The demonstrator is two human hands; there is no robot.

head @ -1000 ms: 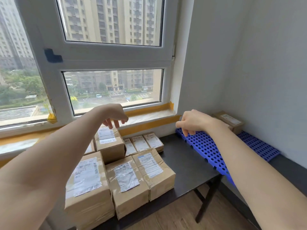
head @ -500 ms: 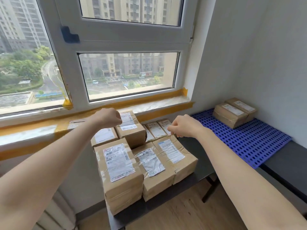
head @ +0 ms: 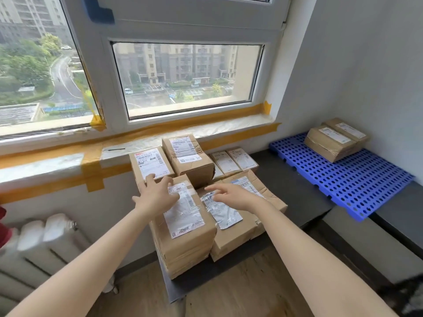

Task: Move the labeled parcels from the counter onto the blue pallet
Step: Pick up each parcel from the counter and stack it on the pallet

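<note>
Both hands have come down and opened up since half a second ago; before, they were curled above the boxes, and now the fingers are spread. My left hand (head: 155, 195) sits in the middle of the frame, over the near tall box (head: 185, 227). Its fingertips reach toward the box behind (head: 151, 165). I cannot tell if it is touching yet. My right hand (head: 231, 195) is just beside it, fingers loose and open, over the flat box (head: 238, 225) with the shiny label. Neither hand holds anything.

Lots of boxes are stacked close together on the dark counter (head: 295, 191) in the middle of the frame, under the window (head: 187, 76). Another tall box (head: 190, 161) and two thin boxes (head: 233, 160) sit farther back. On the right side of the frame is the blue pallet (head: 357, 179), with two boxes (head: 336, 140) on its far corner near the wall.

I think the step now is picking the next box. To do it well, I would put one hand on each side of the near tall box and squeeze evenly. It stands at the counter's edge, so I would lift it straight up first. That way it will not bump the boxes next to it. Then I would carry it right and set it flat on a bare part of the pallet, next to the two boxes.
</note>
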